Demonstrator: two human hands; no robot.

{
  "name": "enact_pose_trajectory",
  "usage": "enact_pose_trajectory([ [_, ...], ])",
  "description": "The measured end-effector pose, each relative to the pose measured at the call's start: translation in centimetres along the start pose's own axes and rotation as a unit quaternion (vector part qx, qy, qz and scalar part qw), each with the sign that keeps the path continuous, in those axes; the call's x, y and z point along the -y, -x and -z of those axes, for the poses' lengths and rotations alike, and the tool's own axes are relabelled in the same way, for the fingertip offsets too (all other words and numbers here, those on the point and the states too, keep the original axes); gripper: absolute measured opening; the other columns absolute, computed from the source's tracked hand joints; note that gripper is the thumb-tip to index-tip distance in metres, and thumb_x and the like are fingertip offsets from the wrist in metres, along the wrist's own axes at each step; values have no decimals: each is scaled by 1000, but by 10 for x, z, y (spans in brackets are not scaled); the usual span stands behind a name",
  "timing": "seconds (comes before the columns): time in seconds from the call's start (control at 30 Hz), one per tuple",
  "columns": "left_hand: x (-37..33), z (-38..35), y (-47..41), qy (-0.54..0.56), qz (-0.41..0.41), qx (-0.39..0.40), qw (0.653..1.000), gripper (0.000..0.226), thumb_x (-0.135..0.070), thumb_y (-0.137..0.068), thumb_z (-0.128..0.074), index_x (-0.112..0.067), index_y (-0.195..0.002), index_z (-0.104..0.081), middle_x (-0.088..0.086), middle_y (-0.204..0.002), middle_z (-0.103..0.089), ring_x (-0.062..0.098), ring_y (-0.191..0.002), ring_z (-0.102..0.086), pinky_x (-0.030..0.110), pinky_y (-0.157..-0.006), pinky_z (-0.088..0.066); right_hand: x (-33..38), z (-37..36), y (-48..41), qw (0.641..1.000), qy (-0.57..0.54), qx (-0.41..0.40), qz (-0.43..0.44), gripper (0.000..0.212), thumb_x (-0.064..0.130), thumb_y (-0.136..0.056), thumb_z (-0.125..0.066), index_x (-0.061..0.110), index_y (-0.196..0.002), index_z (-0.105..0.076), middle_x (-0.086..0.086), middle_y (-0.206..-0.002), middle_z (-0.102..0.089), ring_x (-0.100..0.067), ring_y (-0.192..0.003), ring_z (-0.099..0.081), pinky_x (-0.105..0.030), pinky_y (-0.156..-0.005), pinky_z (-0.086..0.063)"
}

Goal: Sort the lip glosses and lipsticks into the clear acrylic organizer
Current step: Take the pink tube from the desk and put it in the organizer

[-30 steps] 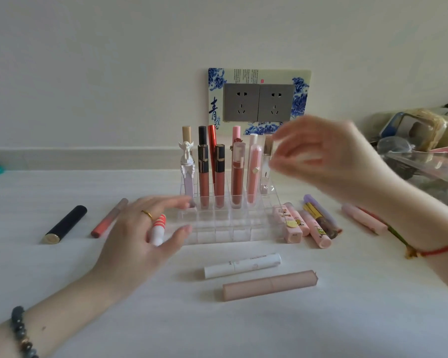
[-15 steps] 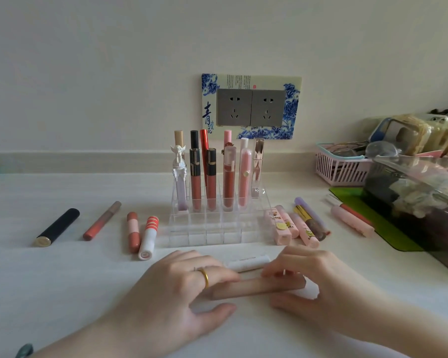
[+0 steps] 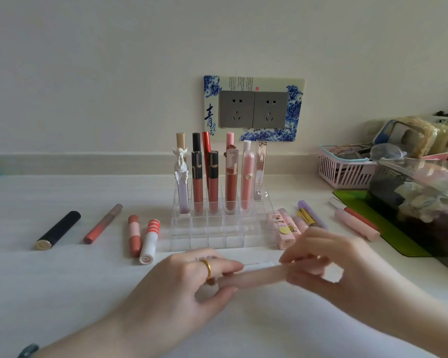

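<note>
Clear acrylic organizer stands centre frame on a white desk, in front of a cream wall. It is stepped, and its back rows carry upright tubes. Rearmost are a beige cap, a black cap, a tilted red tube and a pink cap. In front of those are an angel-topped lilac tube, two black-capped brown glosses, a clear-capped red gloss, a pink tube with white cap and a clear tube with mirrored cap.

Loose on the desk, left of centre: navy tube with gold end, coral slim tube, pink-and-terracotta tube, red-striped white tube. Right of the organizer: printed pink tubes, lilac tube, long pink tube.

Right edge: pink basket, green mat, clear storage box with blurred contents.

On the wall is a grey double socket with a blue-and-white floral surround; large character 青 readable, the smaller print too small to read.

Lower centre: left hand, with a gold ring, pinches one end of a pale pink tube. Right hand, blurred, has its fingers curled round the other end. A white tube lies just behind it.
</note>
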State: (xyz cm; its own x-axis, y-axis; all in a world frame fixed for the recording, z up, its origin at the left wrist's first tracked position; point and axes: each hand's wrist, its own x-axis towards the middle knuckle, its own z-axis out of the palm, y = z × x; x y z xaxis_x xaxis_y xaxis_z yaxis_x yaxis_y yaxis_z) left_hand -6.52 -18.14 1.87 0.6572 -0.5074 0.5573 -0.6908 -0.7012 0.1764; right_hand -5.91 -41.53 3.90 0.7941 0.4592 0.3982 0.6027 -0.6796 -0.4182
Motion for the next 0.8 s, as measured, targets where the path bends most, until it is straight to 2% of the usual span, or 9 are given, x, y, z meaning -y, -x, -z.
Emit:
enact_pose_trajectory([
  [0.1, -1, 2, -13, 35, 15, -36, 999, 23, -27, -65, -77, -31, -87, -71, -26, -67, -55, -23, -68, -44, -13, -83, -11, 5, 14, -11, 985, -152, -72, -41, 28, 49, -54, -67, 36, -79, -71, 9, -82, -70, -9, -69, -67, -20, -64, -56],
  [0.13, -1, 2, -20, 68, 28, -51, 996, 21, -24, -68, -75, -31, -87, -71, -25, -67, -58, -22, -68, -46, -11, -79, -20, 5, 19, -15, 973, -207, -90, -52, 31, 43, -52, -71, 33, -81, -71, 4, -80, -72, -11, -68, -69, -21, -61, -57],
  [0.2, -2, 3, -36, 143, 55, -73, 985, 19, -20, -73, -73, -30, -90, -72, -20, -71, -65, -10, -72, -55, 1, -67, -38, 4, 29, -27, 948, -280, -134, -65, 31, 28, -52, -74, 25, -82, -71, 0, -78, -73, -13, -67, -70, -16, -59, -54],
  [0.3, -3, -1, -63, 196, 87, -96, 972, 18, -22, -75, -71, -29, -92, -70, -14, -76, -68, 3, -73, -59, 14, -62, -47, 4, 41, -48, 896, -397, -178, -84, 31, 17, -56, -73, 20, -86, -68, -4, -81, -74, -17, -72, -71, -17, -61, -54],
  [0.4, 1, -10, -85, 245, 117, -117, 955, 22, -20, -75, -72, -26, -95, -69, -15, -75, -66, 0, -68, -58, 13, -60, -48, 1, 50, -72, 866, -444, -208, -98, 35, 4, -66, -71, 14, -99, -64, -5, -86, -74, -18, -80, -71, -23, -65, -57],
  [0.5, 6, -18, -101, 262, 131, -131, 947, 31, -20, -75, -72, -23, -105, -66, -15, -83, -67, 0, -72, -57, 13, -63, -49, -2, 54, -92, 876, -410, -237, -85, 33, -2, -74, -68, 14, -102, -63, -4, -88, -74, -18, -83, -71, -26, -69, -58],
  [0.63, 11, -30, -110, 280, 146, -127, 940, 43, -18, -76, -71, -24, -117, -59, -18, -92, -63, -2, -86, -58, 17, -76, -51, -9, 51, -111, 920, -310, -237, -44, 31, -3, -77, -66, 15, -102, -63, -2, -87, -72, -15, -79, -70, -24, -68, -58],
  [0.7, 12, -36, -111, 299, 156, -110, 935, 50, -18, -78, -70, -21, -124, -52, -17, -98, -60, -5, -91, -57, 10, -81, -47, -13, 47, -119, 943, -244, -228, -19, 32, -5, -77, -65, 16, -102, -64, 0, -85, -68, -11, -76, -69, -24, -69, -58],
  [0.8, 15, -43, -110, 313, 163, -84, 932, 57, -19, -80, -68, -20, -132, -44, -18, -106, -51, -8, -93, -51, -5, -75, -36, -21, 39, -126, 952, -216, -215, -5, 35, -8, -78, -63, 18, -101, -63, 5, -82, -65, -5, -73, -66, -21, -67, -57],
])
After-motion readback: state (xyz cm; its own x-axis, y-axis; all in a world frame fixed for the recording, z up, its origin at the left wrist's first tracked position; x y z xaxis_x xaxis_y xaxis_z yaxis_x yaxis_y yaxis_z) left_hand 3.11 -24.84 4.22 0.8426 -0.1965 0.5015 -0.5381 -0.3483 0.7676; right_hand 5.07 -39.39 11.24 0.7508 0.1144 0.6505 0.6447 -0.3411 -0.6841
